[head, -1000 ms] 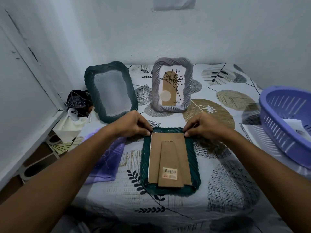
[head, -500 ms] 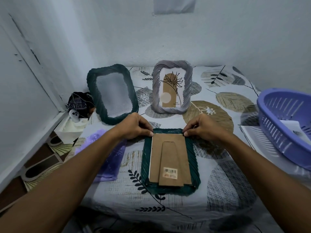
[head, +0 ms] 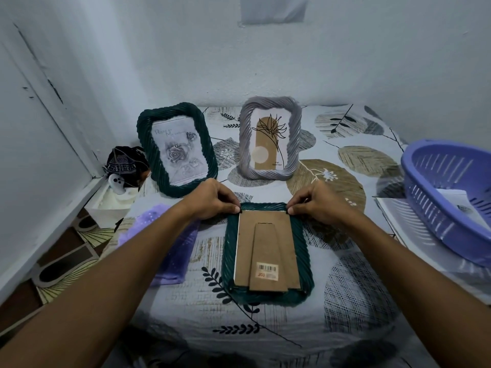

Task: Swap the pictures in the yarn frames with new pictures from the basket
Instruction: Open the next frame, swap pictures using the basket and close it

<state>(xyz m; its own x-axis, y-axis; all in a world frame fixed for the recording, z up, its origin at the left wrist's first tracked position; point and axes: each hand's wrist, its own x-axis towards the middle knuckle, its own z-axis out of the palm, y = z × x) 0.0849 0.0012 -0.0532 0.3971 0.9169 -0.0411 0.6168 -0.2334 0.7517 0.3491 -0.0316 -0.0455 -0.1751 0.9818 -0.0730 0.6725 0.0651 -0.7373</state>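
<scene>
White walls stand round a bed with a leaf-print sheet (head: 345, 301) on it. Up on the back wall hangs a pale paper (head: 273, 9), but its top is cut off and I can't see what is on it.

Right in the middle of the sheet lies a dark green yarn frame (head: 268, 251), face down, so its picture is hidden. Only its brown cardboard back (head: 265, 251) shows, with a flat stand piece and a barcode sticker (head: 267, 271) near the bottom. The left hand (head: 212, 200) pinches at the top left corner of that back, fingers curled tight. The right hand (head: 316, 201) pinches at the top right corner the same way. What small bit each fingertip grips is too tiny to make out.

Behind the hands stand two more frames, leaning up. One is a green frame (head: 176, 150) with a faint grey rose picture; the words on it are too blurry to read. Beside it is a grey frame (head: 271, 142) with a tan shape and a thin black plant drawing.

Over at the right edge sits a purple basket (head: 438, 197), partly cut off. Inside it lies a white paper (head: 457, 205), and I can't tell what it shows. Under the basket a flat white sheet pokes out.

By the left arm lies a purple cloth (head: 172, 251), half covered by the arm. In the left corner sits a dark bundle (head: 125, 163) with a small white gadget, hard to make out.
</scene>
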